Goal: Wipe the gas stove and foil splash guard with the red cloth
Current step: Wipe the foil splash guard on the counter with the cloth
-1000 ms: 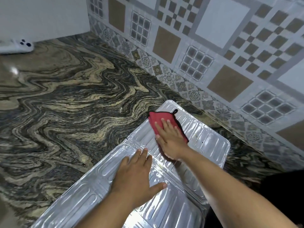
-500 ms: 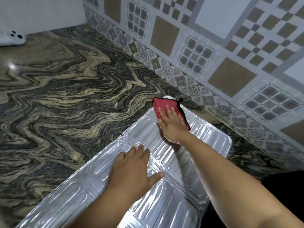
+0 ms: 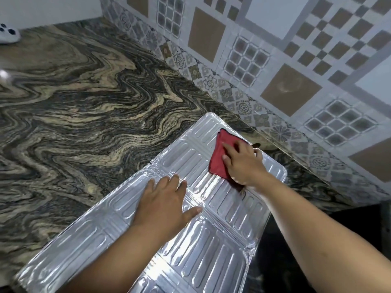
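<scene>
The silver foil splash guard [image 3: 213, 246] lies flat on the marble countertop, its ribbed panels running from the lower left to the wall. My right hand [image 3: 243, 163] presses the folded red cloth [image 3: 219, 157] onto the guard's far panel, close to its right edge. My left hand [image 3: 165, 201] rests palm down on the middle of the guard, fingers spread, holding nothing. The gas stove is out of view.
The swirled marble countertop [image 3: 84, 115] spreads to the left and back. A patterned tiled wall [image 3: 275, 60] rises behind the guard. A white object [image 3: 8, 32] sits at the far left edge. Dark space lies at the lower right [image 3: 317, 218].
My right hand has slid the red cloth from the guard's far tip back along the panel toward its right edge. My left hand stays flat on the guard.
</scene>
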